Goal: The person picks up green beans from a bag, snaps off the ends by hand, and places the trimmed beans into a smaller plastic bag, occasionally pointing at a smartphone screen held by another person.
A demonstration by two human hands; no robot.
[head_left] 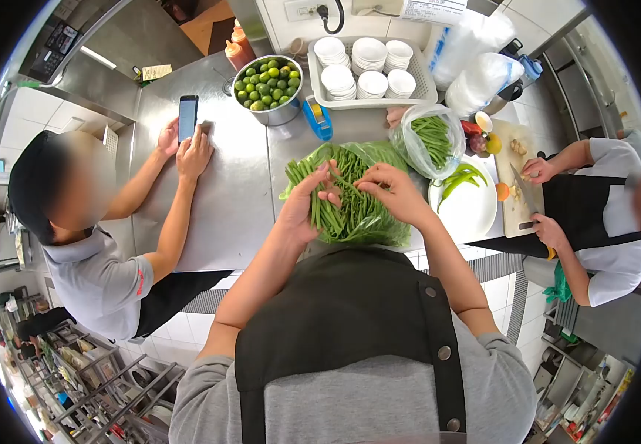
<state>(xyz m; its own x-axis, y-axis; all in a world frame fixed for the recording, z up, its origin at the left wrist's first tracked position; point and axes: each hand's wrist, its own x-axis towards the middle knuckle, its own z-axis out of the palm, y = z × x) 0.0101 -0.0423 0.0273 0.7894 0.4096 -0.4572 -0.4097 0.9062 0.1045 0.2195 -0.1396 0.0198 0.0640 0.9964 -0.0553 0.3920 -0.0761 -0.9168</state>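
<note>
A large heap of green beans (350, 214) lies in an opened clear green-tinted plastic bag (394, 231) on the steel counter, right in front of my apron. Over the left part of the heap, my left hand (305, 200) has its fingers curled round a green bean (341, 179). My right hand (394, 194) pinches the same bean near its other end, thumb and forefinger together. Just beyond my right hand, a second clear bag (453, 152) stands with more green beans inside. Long green peppers (462, 177) rest on a white plate (476, 211) to the right.
A metal pot (291, 111) of green citrus, a blue tape dispenser (317, 120) and a tray (424, 96) of stacked white cups stand behind. At left, a person's hands hold a phone (188, 118). At right, another person holds a knife (524, 189) over a cutting board (516, 222).
</note>
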